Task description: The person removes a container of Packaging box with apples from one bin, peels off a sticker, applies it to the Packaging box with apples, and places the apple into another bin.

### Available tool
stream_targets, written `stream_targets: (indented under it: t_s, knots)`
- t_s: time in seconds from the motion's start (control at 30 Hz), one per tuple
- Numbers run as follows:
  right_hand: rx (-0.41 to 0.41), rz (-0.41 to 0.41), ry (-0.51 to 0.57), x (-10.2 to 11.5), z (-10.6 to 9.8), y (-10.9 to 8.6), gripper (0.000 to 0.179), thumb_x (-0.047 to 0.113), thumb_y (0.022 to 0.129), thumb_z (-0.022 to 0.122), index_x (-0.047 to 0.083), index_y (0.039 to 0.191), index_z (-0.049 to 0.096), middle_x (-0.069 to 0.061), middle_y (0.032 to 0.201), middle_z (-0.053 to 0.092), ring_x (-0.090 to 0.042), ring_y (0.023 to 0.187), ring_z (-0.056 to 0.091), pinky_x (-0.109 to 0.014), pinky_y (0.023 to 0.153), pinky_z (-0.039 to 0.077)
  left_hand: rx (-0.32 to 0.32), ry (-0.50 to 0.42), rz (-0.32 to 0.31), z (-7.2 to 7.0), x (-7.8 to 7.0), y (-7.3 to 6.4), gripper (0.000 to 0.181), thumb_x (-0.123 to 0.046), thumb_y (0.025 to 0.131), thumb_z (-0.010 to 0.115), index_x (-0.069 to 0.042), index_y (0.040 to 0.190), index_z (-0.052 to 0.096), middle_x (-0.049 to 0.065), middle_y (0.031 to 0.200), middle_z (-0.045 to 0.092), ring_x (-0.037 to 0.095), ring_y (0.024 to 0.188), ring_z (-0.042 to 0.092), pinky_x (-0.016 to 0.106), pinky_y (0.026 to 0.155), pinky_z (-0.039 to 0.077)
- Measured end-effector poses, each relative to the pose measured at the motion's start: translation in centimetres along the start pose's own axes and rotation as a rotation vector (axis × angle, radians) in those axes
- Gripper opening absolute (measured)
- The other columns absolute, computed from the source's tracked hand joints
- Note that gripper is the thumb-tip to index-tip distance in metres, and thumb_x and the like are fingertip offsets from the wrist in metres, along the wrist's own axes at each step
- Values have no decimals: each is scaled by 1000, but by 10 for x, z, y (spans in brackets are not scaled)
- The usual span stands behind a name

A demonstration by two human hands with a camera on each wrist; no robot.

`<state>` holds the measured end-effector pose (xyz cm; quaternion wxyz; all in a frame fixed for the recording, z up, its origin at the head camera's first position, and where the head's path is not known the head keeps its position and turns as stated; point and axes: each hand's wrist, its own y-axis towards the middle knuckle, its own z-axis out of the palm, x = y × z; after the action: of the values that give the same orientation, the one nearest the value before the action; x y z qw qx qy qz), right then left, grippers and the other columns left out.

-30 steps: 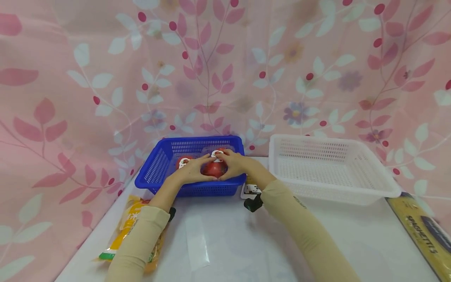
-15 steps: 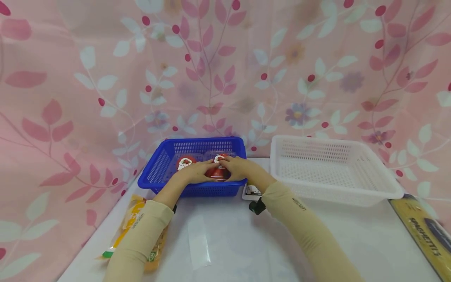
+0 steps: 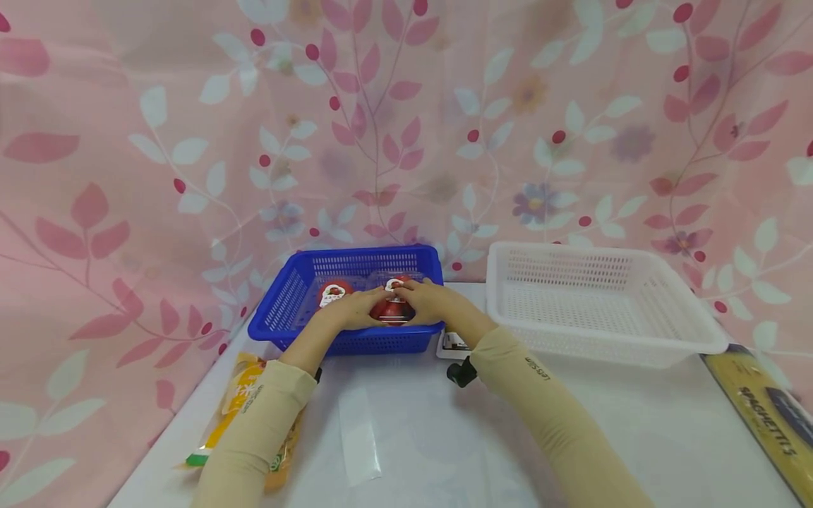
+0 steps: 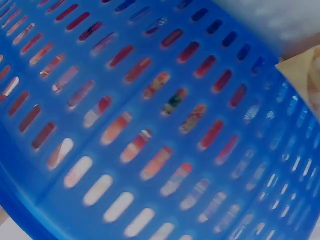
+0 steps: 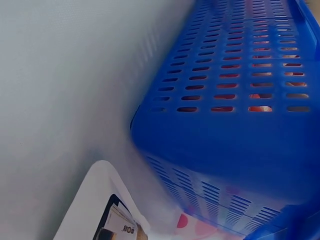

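In the head view, my left hand (image 3: 356, 310) and right hand (image 3: 438, 302) reach over the front rim of a blue perforated basket (image 3: 375, 343). Between them they hold a clear plastic box of red fruit (image 3: 390, 310) with a white label, thumbs towards the front and fingertips near the top. A second labelled red pack (image 3: 334, 291) lies to its left in the basket. The left wrist view shows the blue basket wall (image 4: 115, 107) close up, red showing through its slots. In the right wrist view the basket's corner (image 5: 210, 137) appears; neither hand shows in the wrist views.
Right of the blue basket stands a white perforated basket (image 3: 610, 344). Partly hidden by my right wrist is a white-edged pack (image 3: 452, 347). A yellow bag (image 3: 238, 395) lies under my left forearm, a spaghetti pack (image 3: 762, 416) at far right. A floral curtain (image 3: 406, 141) hangs behind.
Since one second ago, both hands and the clear box have sunk slightly and levelled inside the blue basket. Over the last half second they have barely moved.
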<state>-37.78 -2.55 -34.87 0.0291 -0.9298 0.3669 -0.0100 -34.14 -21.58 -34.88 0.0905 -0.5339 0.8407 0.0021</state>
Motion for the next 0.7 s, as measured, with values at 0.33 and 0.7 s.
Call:
stream_targets:
  t_s: [0.33, 0.7]
  knots:
    - [-119, -54, 110, -6, 4, -8, 68, 54, 83, 56, 14, 137, 43, -13, 137, 42, -34, 127, 33, -48, 101, 32, 4, 54, -56, -4, -9, -2, 72, -44, 82, 64, -22, 143, 33, 10, 146, 32, 34, 129, 32, 55, 98, 32]
    - [-230, -16, -3, -8, 4, -16, 63, 52, 88, 49, 11, 135, 46, -13, 138, 42, -31, 125, 35, -47, 102, 31, 6, -59, -18, -13, -13, -9, 60, -38, 88, 59, -9, 137, 42, 23, 142, 32, 38, 129, 31, 51, 103, 27]
